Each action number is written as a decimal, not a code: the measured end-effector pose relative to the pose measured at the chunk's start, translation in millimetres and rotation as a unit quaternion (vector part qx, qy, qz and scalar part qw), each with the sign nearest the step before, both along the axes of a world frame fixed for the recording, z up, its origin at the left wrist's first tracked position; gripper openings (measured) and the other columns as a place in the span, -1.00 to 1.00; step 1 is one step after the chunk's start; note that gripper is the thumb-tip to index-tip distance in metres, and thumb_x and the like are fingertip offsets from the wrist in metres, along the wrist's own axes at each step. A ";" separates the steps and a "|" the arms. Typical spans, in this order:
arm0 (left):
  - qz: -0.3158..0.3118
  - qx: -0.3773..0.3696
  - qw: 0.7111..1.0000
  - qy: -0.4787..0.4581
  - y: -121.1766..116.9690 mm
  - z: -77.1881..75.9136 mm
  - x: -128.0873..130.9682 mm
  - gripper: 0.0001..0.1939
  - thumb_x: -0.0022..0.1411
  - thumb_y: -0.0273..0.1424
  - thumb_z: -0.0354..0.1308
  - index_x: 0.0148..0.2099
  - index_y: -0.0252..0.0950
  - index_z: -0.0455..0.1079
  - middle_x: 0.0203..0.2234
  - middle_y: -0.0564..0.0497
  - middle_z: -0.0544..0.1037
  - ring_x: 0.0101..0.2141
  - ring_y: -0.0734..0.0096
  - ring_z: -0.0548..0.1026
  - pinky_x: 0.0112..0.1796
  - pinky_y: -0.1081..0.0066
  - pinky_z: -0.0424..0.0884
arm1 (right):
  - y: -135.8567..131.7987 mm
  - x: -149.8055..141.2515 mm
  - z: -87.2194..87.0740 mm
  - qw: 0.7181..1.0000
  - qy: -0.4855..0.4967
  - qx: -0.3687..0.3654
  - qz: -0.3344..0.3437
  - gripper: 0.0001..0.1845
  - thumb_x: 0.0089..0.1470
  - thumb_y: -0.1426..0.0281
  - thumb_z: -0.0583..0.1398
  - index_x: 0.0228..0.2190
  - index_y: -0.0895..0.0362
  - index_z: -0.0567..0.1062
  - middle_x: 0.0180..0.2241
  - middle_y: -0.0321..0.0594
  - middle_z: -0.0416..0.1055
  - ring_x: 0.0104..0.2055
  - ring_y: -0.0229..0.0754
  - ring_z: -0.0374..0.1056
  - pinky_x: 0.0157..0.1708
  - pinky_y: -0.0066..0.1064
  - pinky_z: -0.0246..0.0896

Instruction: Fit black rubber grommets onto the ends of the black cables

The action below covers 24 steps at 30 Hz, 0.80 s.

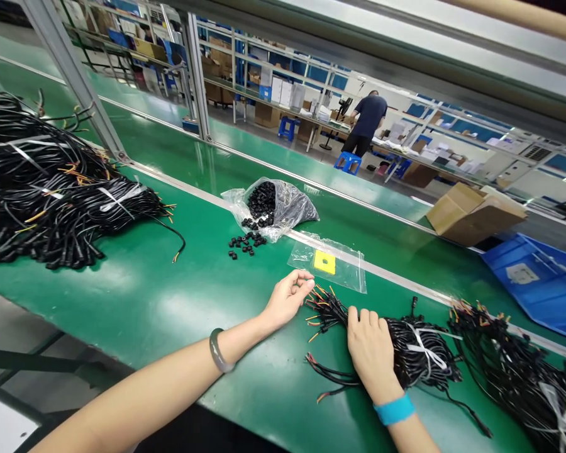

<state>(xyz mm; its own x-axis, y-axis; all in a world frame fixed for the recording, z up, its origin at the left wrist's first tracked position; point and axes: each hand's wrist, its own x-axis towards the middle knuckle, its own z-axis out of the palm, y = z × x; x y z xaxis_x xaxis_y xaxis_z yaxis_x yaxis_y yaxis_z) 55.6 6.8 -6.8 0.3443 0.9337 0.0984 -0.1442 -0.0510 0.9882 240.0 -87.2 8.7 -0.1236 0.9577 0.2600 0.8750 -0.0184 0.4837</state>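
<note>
My right hand (371, 349) lies palm down on a tied bundle of black cables (422, 352), fingers stretched over its stripped coloured wire ends (321, 307). My left hand (287, 296) sits just left of those ends with fingers curled, tips pinching at the wires; what they hold is too small to make out. A clear bag with a yellow label (330, 261) lies just beyond both hands. Farther back, a clear bag of small black parts (268, 204) spills loose black pieces (245, 242) onto the green table (170, 302).
A big heap of tied black cable bundles (42, 189) fills the left of the table. Another cable bundle (519, 365) lies at the right. A blue bin (538, 283) and cardboard box (474, 214) sit beyond. A person (366, 123) stands far back.
</note>
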 end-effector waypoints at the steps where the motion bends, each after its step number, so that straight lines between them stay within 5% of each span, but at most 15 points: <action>1: 0.000 0.001 1.000 0.003 0.3 -0.4 -0.3 -0.56 0.21 -0.07 0.09 -0.11 -0.37 0.31 -0.45 0.07 0.34 -0.61 0.65 0.24 -0.58 0.59 0.15 | 0.3 -0.1 -0.2 1.000 0.001 0.006 -0.011 -0.80 0.13 0.60 0.03 -0.35 0.22 0.45 -0.47 -0.09 0.23 -0.37 -0.06 0.17 -0.35 -0.27 -0.05; 7: 0.000 0.012 1.000 0.007 0.5 -1.3 -0.4 -0.59 0.20 -0.09 0.09 -0.14 -0.37 0.33 -0.45 0.08 0.34 -0.60 0.65 0.23 -0.56 0.58 0.14 | 4.0 13.2 -4.5 0.997 0.003 0.043 -0.062 -0.85 0.11 0.61 0.07 -0.43 0.24 0.41 -0.49 -0.08 0.26 -0.38 -0.07 0.19 -0.35 -0.31 -0.06; 10: 0.000 0.008 1.000 0.002 0.5 2.2 0.6 -0.58 0.19 -0.08 0.10 -0.15 -0.36 0.34 -0.45 0.08 0.34 -0.61 0.65 0.23 -0.56 0.58 0.14 | 3.7 22.9 -2.9 0.998 0.001 0.044 -0.052 -0.87 0.14 0.43 0.16 -0.32 0.28 0.43 -0.45 -0.06 0.30 -0.36 -0.06 0.23 -0.35 -0.30 0.00; 13: 0.012 -0.021 0.999 -0.022 3.4 5.5 0.6 -0.54 0.17 -0.03 0.08 -0.15 -0.37 0.33 -0.45 0.06 0.35 -0.61 0.64 0.23 -0.58 0.58 0.14 | -3.5 26.2 3.5 0.996 0.061 0.051 0.036 -0.65 0.19 0.23 0.13 -0.13 0.25 0.39 -0.27 -0.03 0.33 -0.21 -0.03 0.26 -0.27 -0.29 0.09; 17: 0.042 -0.046 0.998 -0.022 9.0 2.6 0.6 -0.56 0.18 -0.07 0.06 -0.17 -0.38 0.33 -0.46 0.07 0.35 -0.61 0.63 0.22 -0.59 0.58 0.14 | -16.9 22.7 4.5 0.964 0.197 -0.053 0.167 -0.75 0.27 0.34 -0.01 -0.38 0.14 0.38 -0.38 -0.21 0.31 -0.35 -0.23 0.28 -0.37 -0.45 0.15; 21: 0.008 0.053 0.984 0.168 13.9 4.5 -4.0 -0.73 0.20 -0.28 0.11 -0.12 -0.36 0.35 -0.45 0.07 0.41 -0.57 0.58 0.30 -0.51 0.56 0.24 | -19.7 25.3 -13.9 0.946 0.225 -0.108 0.206 -0.81 0.16 0.47 0.05 -0.49 0.12 0.34 -0.48 -0.27 0.30 -0.45 -0.25 0.31 -0.48 -0.49 0.18; 24: 0.003 0.158 0.914 0.374 25.1 18.1 -20.6 -0.80 0.18 -0.38 0.17 -0.13 -0.29 0.40 -0.30 0.02 0.47 -0.38 0.46 0.42 -0.31 0.48 0.36 | -15.5 30.9 -25.1 0.933 0.259 -0.130 0.214 -0.83 0.17 0.45 0.05 -0.47 0.12 0.31 -0.52 -0.32 0.32 -0.50 -0.28 0.33 -0.51 -0.52 0.19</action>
